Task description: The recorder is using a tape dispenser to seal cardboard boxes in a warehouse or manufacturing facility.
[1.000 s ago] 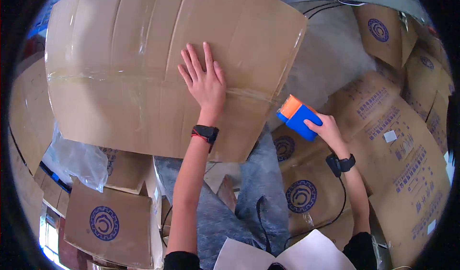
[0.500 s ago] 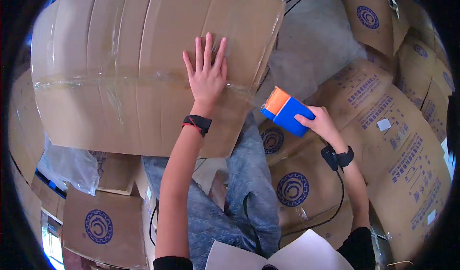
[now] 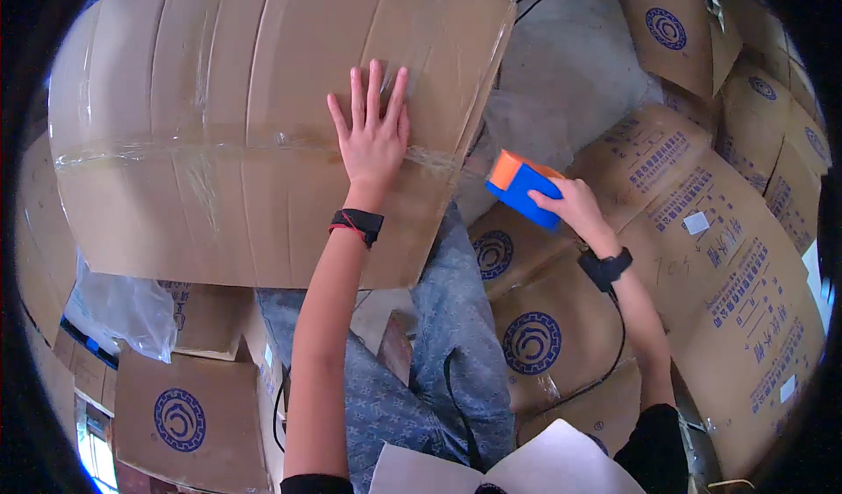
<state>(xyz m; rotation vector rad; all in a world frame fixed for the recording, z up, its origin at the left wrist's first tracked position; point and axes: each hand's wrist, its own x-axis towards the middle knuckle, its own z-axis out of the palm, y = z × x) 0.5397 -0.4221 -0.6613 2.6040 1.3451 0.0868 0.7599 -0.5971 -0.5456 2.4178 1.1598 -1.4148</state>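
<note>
Down at the near left, a small brown box (image 3: 189, 419) with a round blue mark sits shut, so you cannot see what is inside. Just above it lies a crumpled clear plastic bag (image 3: 123, 305). Farther away, a big cardboard box (image 3: 219, 126) fills the left and middle. Its flaps are closed, and a strip of clear tape (image 3: 202, 148) runs across the seam. The left hand (image 3: 373, 139) lies flat on top of this box with its fingers spread, right on the tape line near the box's right edge. To the right, just off that edge, the right hand (image 3: 574, 205) grips a blue and orange tape dispenser (image 3: 524, 187) with its fingers wrapped around it. The dispenser is near the big box but not touching it. More flat printed cartons (image 3: 728, 231) lie on the right.
</note>
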